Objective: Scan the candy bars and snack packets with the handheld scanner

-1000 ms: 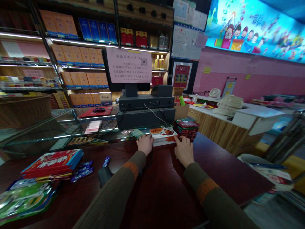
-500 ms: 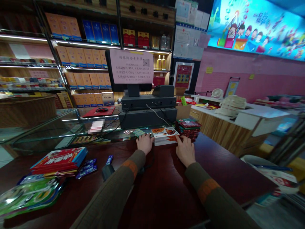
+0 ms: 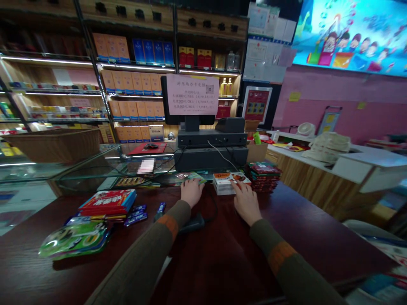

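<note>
A small stack of white and orange Dove chocolate boxes [image 3: 222, 187] lies near the far edge of the dark wooden counter. My right hand [image 3: 246, 202] rests at its front right corner, fingers stretched forward and touching the top box. To the left of the stack, a gap away from it, my left hand [image 3: 191, 192] reaches over the counter's far edge beside some flat cards [image 3: 183, 176], fingers extended. A pile of dark red and green packets [image 3: 263, 177] stands right behind the boxes. Below my left wrist lies a dark handheld scanner [image 3: 192, 223], partly covered by the sleeve.
Red packs [image 3: 106, 202], small blue bars [image 3: 136, 218] and a green blister-packed item [image 3: 74, 239] lie on the left. Behind stand a cash-register monitor [image 3: 192, 95] and a glass display case [image 3: 85, 169]. A cable runs between my hands. A wicker basket [image 3: 57, 146] sits far left.
My view has turned left, so the scene sits further right. My left hand has come away from the left side of the chocolate boxes. My right hand's fingers now reach over their front right corner.
</note>
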Motion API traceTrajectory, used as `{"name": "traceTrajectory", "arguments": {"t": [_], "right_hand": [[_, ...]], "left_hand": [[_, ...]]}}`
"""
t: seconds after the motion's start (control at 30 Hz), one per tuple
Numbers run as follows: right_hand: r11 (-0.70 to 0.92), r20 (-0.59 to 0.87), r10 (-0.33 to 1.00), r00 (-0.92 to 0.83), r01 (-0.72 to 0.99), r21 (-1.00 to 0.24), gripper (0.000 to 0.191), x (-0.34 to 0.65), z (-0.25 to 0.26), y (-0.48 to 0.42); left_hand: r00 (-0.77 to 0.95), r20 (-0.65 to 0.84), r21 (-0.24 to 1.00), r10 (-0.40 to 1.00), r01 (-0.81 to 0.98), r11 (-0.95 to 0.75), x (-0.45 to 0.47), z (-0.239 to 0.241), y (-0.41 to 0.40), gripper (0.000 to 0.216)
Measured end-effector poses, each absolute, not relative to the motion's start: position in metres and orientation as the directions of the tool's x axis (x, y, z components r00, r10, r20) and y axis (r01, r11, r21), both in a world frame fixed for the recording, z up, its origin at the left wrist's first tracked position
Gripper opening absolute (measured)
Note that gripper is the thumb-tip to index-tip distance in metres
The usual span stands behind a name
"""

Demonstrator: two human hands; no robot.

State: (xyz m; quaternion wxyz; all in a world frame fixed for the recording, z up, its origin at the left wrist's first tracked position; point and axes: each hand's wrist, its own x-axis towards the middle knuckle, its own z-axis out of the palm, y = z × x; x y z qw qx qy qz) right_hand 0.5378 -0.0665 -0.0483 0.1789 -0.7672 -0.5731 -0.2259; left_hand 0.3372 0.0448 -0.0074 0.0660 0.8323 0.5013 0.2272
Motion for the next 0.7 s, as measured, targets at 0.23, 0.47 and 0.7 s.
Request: {"name": "traceTrajectory", "arguments": {"t": [0.23,0.47,0.7], "right_hand": [[-0.174,0.524,0.835,0.167,0.984,-0.036,0.057,0.506,-0.042,-0.055],[-0.08,0.478,0.871,0.116,0.992,-0.095,0.06,0.473,-0.039,-0.042],[0.021,0.453,0.89,0.048,0.989,-0.145,0.059,0.441,-0.035,-0.033]], "left_hand": [[0.35,0.313,0.383,0.883,0.804,-0.455,0.299,0.001,0.051,0.033],[0.317,0.341,0.368,0.885,0.821,-0.436,0.257,0.001,0.055,0.032],[0.329,0.409,0.338,0.851,0.812,-0.476,0.22,0.004,0.051,0.03]]}}
